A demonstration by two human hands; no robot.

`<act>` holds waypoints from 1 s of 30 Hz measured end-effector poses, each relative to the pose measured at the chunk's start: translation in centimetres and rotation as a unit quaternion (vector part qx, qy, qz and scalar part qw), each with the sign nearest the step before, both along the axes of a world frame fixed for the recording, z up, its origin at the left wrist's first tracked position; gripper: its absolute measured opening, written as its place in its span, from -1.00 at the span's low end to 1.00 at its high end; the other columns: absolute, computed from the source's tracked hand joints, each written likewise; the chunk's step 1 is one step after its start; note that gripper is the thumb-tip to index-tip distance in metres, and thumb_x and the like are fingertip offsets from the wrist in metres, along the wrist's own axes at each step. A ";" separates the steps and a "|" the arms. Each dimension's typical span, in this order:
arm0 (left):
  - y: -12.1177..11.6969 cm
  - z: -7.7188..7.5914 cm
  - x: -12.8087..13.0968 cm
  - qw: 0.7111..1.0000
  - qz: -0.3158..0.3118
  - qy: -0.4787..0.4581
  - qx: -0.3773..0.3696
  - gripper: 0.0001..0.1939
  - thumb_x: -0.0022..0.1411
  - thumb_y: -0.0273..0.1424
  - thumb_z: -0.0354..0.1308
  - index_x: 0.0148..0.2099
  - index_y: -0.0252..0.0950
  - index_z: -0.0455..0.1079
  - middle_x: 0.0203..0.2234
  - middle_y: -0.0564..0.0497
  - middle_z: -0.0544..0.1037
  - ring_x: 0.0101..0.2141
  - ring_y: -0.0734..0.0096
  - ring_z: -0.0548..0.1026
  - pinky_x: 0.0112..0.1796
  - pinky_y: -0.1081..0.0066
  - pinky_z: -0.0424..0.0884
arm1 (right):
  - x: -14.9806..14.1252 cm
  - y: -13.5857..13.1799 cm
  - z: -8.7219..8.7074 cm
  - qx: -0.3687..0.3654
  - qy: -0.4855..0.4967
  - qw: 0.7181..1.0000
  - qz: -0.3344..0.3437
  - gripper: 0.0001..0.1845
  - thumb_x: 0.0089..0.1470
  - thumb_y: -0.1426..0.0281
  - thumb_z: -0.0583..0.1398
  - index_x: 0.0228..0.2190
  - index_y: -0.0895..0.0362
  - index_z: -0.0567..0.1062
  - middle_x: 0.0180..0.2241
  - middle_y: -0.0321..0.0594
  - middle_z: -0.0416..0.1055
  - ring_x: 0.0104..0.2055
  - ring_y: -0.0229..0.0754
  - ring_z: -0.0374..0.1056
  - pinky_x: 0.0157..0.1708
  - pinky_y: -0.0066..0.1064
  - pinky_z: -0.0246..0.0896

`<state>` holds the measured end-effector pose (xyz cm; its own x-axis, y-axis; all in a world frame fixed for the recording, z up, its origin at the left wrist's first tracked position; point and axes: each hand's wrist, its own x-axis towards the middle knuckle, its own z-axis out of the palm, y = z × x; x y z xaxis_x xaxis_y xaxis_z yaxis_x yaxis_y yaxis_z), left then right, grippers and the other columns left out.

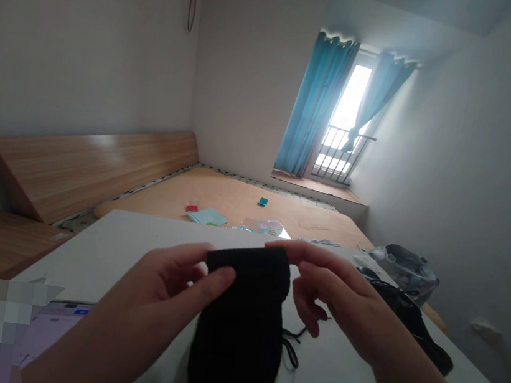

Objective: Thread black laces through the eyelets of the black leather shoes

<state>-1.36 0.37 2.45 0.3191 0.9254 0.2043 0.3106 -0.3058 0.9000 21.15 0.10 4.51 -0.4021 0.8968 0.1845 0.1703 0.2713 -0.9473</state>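
Observation:
A dark black piece of soft fabric (239, 334) stands upright in front of me, its top edge folded over like a cuff. Its exact kind is unclear. My left hand (177, 288) pinches the upper left corner, thumb on the near face and fingers behind. On the other side, my right hand (332, 289) touches the top right edge with an outstretched finger. Its other fingers are loosely bent and apart from the fabric. Thin black laces (291, 353) lie beside the fabric's right side; where they lead is hidden. Behind my right forearm lies a black shoe (428, 340), partly covered.
A white table (137, 229) spans the foreground, with a lit screen (55, 331) at lower left. Beyond it, a bed (237, 186) holds a light-blue packet (207, 216), small red and teal pieces and clear plastic. A grey bag (408, 268) stands at right.

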 end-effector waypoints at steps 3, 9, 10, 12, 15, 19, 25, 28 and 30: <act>-0.3 0.3 -0.2 0.998 0.049 -0.048 0.011 -0.74 0.23 -0.14 0.11 -0.19 -0.18 0.47 -0.49 0.13 0.51 -0.41 0.35 0.50 -0.40 0.44 0.47 | 0.3 -0.3 0.0 0.001 -0.018 0.998 0.063 -0.52 0.17 0.29 0.15 0.13 -0.01 0.33 -0.53 -0.37 0.41 -0.59 -0.31 0.36 -0.64 -0.53 0.16; -1.6 0.3 -0.9 0.992 0.018 -0.050 0.115 -0.80 0.26 -0.18 0.10 -0.25 -0.11 0.50 -0.21 0.11 0.55 -0.14 0.23 0.48 -0.17 0.35 0.48 | -0.6 -1.2 0.0 0.179 -0.067 0.981 -0.046 -0.81 0.16 0.42 0.17 -0.31 0.02 0.61 -0.44 -0.31 0.52 -0.41 -0.25 0.41 -0.42 -0.45 0.33; -1.6 0.4 -1.1 0.991 0.026 -0.037 0.130 -0.75 0.30 -0.19 0.00 -0.24 -0.11 0.49 -0.21 0.09 0.55 -0.11 0.21 0.46 -0.12 0.31 0.46 | -0.5 -1.4 0.1 0.204 -0.049 0.975 -0.068 -0.81 0.15 0.44 0.17 -0.30 0.01 0.61 -0.41 -0.32 0.54 -0.39 -0.23 0.43 -0.40 -0.45 0.35; -1.3 0.6 -1.5 0.989 0.049 0.025 0.136 -0.62 0.37 -0.24 -0.20 -0.21 -0.13 0.46 -0.24 0.05 0.55 -0.12 0.21 0.46 -0.09 0.27 0.43 | 0.0 -1.5 0.4 0.260 -0.025 0.958 -0.119 -0.80 0.13 0.44 0.19 -0.25 -0.02 0.60 -0.31 -0.30 0.57 -0.26 -0.16 0.48 -0.31 -0.41 0.40; -0.9 0.5 -1.1 0.972 0.002 0.203 0.119 -0.66 0.33 -0.31 -0.16 -0.23 -0.17 0.46 -0.30 0.01 0.57 -0.20 0.22 0.48 -0.14 0.29 0.43 | 0.5 -1.5 0.6 0.320 -0.010 0.931 -0.174 -0.79 0.06 0.45 0.25 -0.24 -0.03 0.59 -0.20 -0.26 0.58 -0.14 -0.09 0.49 -0.19 -0.32 0.43; -1.3 -0.4 0.6 0.910 -0.140 0.370 0.122 -0.76 0.12 -0.48 0.08 -0.18 -0.18 0.50 -0.27 -0.02 0.59 -0.17 0.18 0.49 -0.02 0.24 0.36 | 0.2 -0.8 0.2 0.283 -0.049 0.946 -0.149 -0.73 0.00 0.57 0.26 -0.25 0.01 0.54 -0.23 -0.27 0.55 -0.17 -0.16 0.49 -0.22 -0.38 0.44; -2.3 -1.5 1.2 0.894 -0.165 0.401 0.112 -0.55 0.02 -0.54 0.15 -0.02 -0.12 0.48 -0.08 -0.06 0.55 -0.04 0.10 0.45 0.02 0.17 0.33 | -0.5 -0.3 -0.3 0.226 -0.182 0.950 -0.113 -0.79 0.08 0.53 0.12 -0.32 0.09 0.54 -0.36 -0.25 0.48 -0.40 -0.28 0.39 -0.59 -0.57 0.24; -2.1 -1.9 1.3 0.895 -0.161 0.398 0.119 -0.51 0.03 -0.52 0.18 0.04 -0.10 0.44 -0.01 -0.06 0.52 0.00 0.08 0.43 0.04 0.16 0.32 | -0.8 0.0 -0.4 0.165 -0.142 0.968 -0.120 -0.91 0.09 0.45 0.16 -0.40 0.14 0.49 -0.40 -0.24 0.47 -0.42 -0.26 0.40 -0.55 -0.52 0.24; -1.8 -2.2 1.7 0.894 -0.155 0.403 0.116 -0.52 0.04 -0.52 0.19 0.04 -0.10 0.44 -0.01 -0.06 0.51 -0.01 0.08 0.44 0.03 0.16 0.33 | -1.0 0.3 -0.5 0.160 -0.069 0.977 -0.123 -0.92 0.07 0.41 0.19 -0.45 0.14 0.45 -0.47 -0.27 0.45 -0.43 -0.26 0.38 -0.50 -0.49 0.26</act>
<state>0.32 -1.44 0.26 0.6833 0.7294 -0.0333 0.6981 -0.6392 0.3227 20.18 0.43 4.01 -0.2225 0.8750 0.4300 0.3873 0.4841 -0.7846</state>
